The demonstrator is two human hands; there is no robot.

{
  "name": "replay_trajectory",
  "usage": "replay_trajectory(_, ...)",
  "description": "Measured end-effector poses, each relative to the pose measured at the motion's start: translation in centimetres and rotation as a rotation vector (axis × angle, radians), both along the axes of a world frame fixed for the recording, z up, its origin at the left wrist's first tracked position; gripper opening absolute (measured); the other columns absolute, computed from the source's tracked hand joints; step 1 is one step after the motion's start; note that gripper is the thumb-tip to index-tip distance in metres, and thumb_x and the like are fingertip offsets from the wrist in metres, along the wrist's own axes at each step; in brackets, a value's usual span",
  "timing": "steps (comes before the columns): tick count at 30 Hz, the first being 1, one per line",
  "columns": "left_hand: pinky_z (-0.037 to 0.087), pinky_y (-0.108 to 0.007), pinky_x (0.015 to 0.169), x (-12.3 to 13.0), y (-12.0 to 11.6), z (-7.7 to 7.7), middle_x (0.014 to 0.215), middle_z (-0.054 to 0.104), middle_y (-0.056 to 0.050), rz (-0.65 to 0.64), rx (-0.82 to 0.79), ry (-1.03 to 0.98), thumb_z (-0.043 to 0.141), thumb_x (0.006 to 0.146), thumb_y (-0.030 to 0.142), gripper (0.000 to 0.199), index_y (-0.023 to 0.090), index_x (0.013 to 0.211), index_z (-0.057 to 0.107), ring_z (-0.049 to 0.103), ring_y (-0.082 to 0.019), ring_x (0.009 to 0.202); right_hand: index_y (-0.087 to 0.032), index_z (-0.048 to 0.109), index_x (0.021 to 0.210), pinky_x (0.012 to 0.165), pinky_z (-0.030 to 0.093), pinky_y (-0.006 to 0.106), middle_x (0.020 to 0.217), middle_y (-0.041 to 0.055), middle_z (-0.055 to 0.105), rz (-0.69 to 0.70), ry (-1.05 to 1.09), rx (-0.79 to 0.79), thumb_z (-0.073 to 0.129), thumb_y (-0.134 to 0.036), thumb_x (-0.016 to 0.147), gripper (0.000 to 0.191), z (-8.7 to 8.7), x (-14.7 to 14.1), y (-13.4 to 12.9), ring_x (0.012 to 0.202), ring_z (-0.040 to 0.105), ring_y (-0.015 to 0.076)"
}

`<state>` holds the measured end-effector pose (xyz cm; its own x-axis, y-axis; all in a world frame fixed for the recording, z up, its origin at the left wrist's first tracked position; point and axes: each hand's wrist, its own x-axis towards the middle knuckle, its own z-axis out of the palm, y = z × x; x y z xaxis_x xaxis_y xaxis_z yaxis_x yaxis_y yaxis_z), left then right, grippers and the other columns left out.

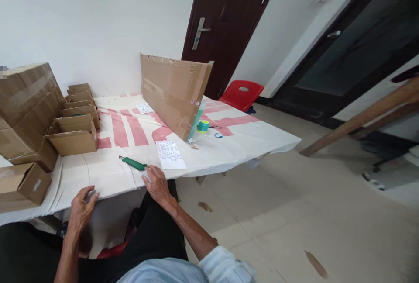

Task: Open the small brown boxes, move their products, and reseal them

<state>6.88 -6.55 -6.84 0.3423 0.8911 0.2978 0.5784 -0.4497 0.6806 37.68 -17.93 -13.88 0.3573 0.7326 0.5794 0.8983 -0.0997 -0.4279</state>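
Observation:
My left hand [81,208] is at the table's front edge, fingers bent and apart with nothing in them. Also at that edge, further right, my right hand [159,184] lies with its fingers stretched out over the cloth. Its fingertips come up to the end of a green utility knife [133,163], which lies flat; whether they touch it I cannot tell. Just beyond this hand is a white sheet of paper [170,155] with small printed drawings.
Open cardboard boxes [73,139] stand in a row at left beside a large taped carton [31,108]. A cardboard panel [173,93] stands upright on the cloth-covered table [229,152]. Near it are a green-yellow tape roll [203,126] and a red chair [242,94].

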Motion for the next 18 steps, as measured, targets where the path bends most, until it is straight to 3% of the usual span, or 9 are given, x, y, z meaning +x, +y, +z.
replay_trajectory(3,0.064,-0.041,0.081,0.2,-0.6,0.1,0.114,0.082,-0.013,-0.021,-0.009,0.032,0.062,0.082,0.059,0.048,0.021,0.106,0.077,0.078,-0.030,0.095,-0.019,0.071,0.131,0.109,0.050,0.048,0.132,0.0158,0.070,0.031,0.021,0.004,0.054,-0.029,0.103,0.034,0.5,-0.8,1.1,0.123,0.062,0.0299)
replay_trajectory(5,0.063,-0.042,0.085,0.3,-0.9,0.1,0.116,0.082,-0.012,-0.031,0.006,0.056,0.062,0.082,0.057,0.045,0.022,0.105,0.078,0.077,-0.031,0.098,-0.019,0.071,0.130,0.110,0.049,0.048,0.131,0.0157,0.070,0.011,0.027,0.007,0.051,-0.028,0.104,0.035,0.5,0.1,1.0,0.124,0.061,0.0300)
replay_trajectory(9,0.062,-0.044,0.093,0.1,-0.9,-0.5,0.115,0.082,-0.011,-0.040,0.034,0.075,0.061,0.083,0.055,0.042,0.023,0.105,0.078,0.076,-0.032,0.104,-0.014,0.071,0.126,0.109,0.048,0.047,0.128,0.0180,0.071,-0.123,0.009,-0.017,0.046,-0.028,0.105,0.036,0.0,4.2,-1.1,0.122,0.060,0.0305)
replay_trajectory(13,0.063,-0.043,0.089,0.1,-0.7,-0.9,0.119,0.081,-0.013,-0.036,0.029,0.104,0.061,0.084,0.054,0.043,0.022,0.108,0.078,0.075,-0.033,0.108,-0.011,0.072,0.122,0.108,0.046,0.046,0.121,0.0187,0.072,-0.206,-0.002,-0.068,0.042,-0.025,0.105,0.037,-0.2,7.9,-3.6,0.116,0.060,0.0298)
replay_trajectory(18,0.062,-0.046,0.095,0.1,-0.6,-0.9,0.116,0.081,-0.013,-0.042,0.065,0.120,0.062,0.083,0.054,0.040,0.023,0.104,0.077,0.075,-0.034,0.110,-0.014,0.073,0.121,0.103,0.047,0.041,0.115,0.0165,0.072,-0.271,0.034,-0.115,0.038,-0.018,0.102,0.040,0.6,10.8,-3.5,0.111,0.061,0.0280)
